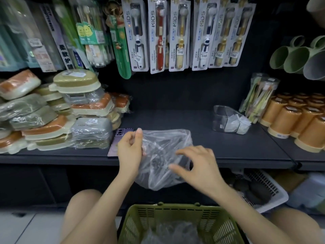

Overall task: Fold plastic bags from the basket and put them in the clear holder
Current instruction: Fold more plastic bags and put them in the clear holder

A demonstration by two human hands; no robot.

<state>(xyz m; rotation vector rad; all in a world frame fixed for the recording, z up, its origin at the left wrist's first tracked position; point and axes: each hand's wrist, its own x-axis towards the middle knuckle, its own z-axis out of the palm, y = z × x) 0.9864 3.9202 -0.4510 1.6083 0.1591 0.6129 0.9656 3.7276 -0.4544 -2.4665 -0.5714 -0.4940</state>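
On the dark shelf (pixel 228 148) edge, head view: the plastic bag (pixel 163 152) lies spread between yr two hands, its near part hanging off the front lip. Left hand (pixel 130 148): fingers curled, thumb up, pinching the bag's left edge. Right hand (pixel 197 166): fingers bent & splayed over the bag's right side. Can't tell if they grasp the film or just hover, since the hand's a bit blurred. A phone (pixel 121 134) lies just behind the left fingers, partly hidden by them. The clear holder (pixel 219 118) stands well beyond & to the right of the right fingers, w/ a few folded bags (pixel 243 125) already in it. The green basket (pixel 175 214) sits below both hands, nearer you, w/ more crumpled bags inside.

Step, as I read it: flattening this bag, first fold not made yet. Next move prob calls for pressing the air out, then bringing one side over the other w/ edges lined up. Thin film slips, so hold the left pinch firm.
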